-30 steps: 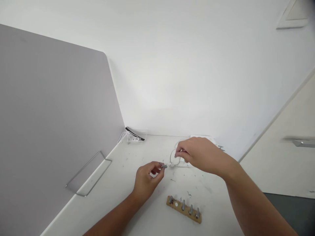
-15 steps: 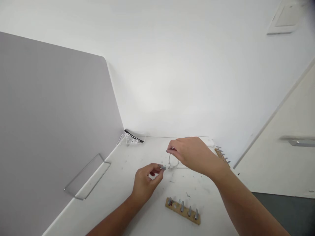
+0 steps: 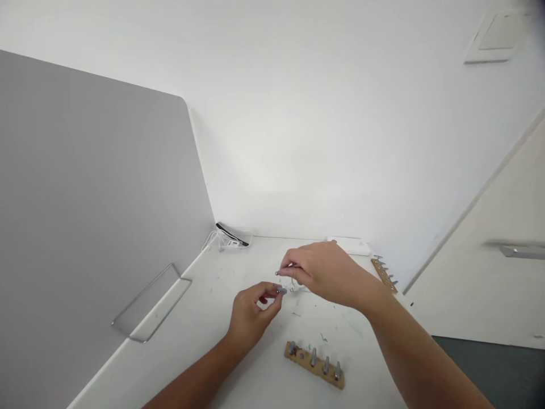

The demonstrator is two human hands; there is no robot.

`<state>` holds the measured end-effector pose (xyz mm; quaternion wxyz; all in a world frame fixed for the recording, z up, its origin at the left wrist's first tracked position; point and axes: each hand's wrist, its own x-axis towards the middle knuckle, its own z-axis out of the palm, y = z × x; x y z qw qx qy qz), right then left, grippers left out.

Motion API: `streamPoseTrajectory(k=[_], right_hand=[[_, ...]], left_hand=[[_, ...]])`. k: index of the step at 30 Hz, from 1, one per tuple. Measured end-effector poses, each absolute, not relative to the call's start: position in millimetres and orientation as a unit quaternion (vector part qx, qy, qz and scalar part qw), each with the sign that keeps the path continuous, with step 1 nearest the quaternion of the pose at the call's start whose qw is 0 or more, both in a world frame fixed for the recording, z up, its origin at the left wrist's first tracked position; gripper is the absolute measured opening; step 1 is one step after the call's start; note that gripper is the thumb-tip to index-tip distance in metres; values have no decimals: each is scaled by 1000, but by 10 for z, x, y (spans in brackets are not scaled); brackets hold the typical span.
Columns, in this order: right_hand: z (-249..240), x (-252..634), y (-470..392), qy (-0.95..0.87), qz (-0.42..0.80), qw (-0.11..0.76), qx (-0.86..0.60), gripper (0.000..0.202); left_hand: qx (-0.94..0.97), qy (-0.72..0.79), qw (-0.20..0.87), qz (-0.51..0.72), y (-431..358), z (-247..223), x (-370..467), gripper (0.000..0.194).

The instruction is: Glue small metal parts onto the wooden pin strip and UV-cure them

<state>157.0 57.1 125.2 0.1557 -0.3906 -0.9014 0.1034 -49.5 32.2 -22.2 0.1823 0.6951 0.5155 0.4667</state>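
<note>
My left hand (image 3: 251, 312) is closed in a pinch on a small grey false nail (image 3: 282, 291), which sticks out past the thumb and fingertip. Just above it, to the right, hovers my right hand (image 3: 310, 268), thumb and index finger pressed together. Whatever is in that pinch is too small to name. Partly hidden below the right hand is a thin white cable (image 3: 300, 289). Nearest to my forearms lies a brown cardboard strip (image 3: 315, 370) with several grey false nails (image 3: 314, 357) standing on it; one spot near its left end has no nail.
A second strip with grey nails (image 3: 384, 275) lies at the table's right edge, beside a white flat box (image 3: 351, 246). A clear tray (image 3: 234, 238) with cables sits in the back left corner. A grey panel (image 3: 106, 199) with a wire frame (image 3: 164, 307) borders the left side.
My right hand has moved left and slightly down, closer to the false nail in my left hand. My left hand has hardly moved. More of the white box shows.
</note>
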Motion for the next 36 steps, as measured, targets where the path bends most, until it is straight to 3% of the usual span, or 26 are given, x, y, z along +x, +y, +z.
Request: streamPoseTrajectory(k=[4, 10, 13, 18, 23, 31, 36], right_hand=[[1186, 1711, 660, -895, 80, 125, -422, 25], [1306, 1703, 529, -904, 250, 40, -345, 27], [1340, 1593, 474, -912, 248, 71, -320, 26], [1274, 1544, 553, -903, 139, 157, -374, 27], [1207, 1701, 677, -887, 73, 131, -436, 28], [1315, 1692, 487, -900, 239, 37, -363, 29], [1358, 1550, 450, -897, 244, 101, -355, 27]], left_hand=[[694, 516, 185, 468, 317, -213, -485, 10], [699, 513, 190, 460, 319, -200, -500, 9], [706, 516, 186, 447, 314, -191, -507, 10], [698, 522, 179, 457, 317, -215, -501, 11], [700, 509, 187, 465, 326, -239, -499, 11], [704, 507, 188, 460, 325, -223, -514, 9], [713, 514, 174, 443, 318, -215, -517, 10]])
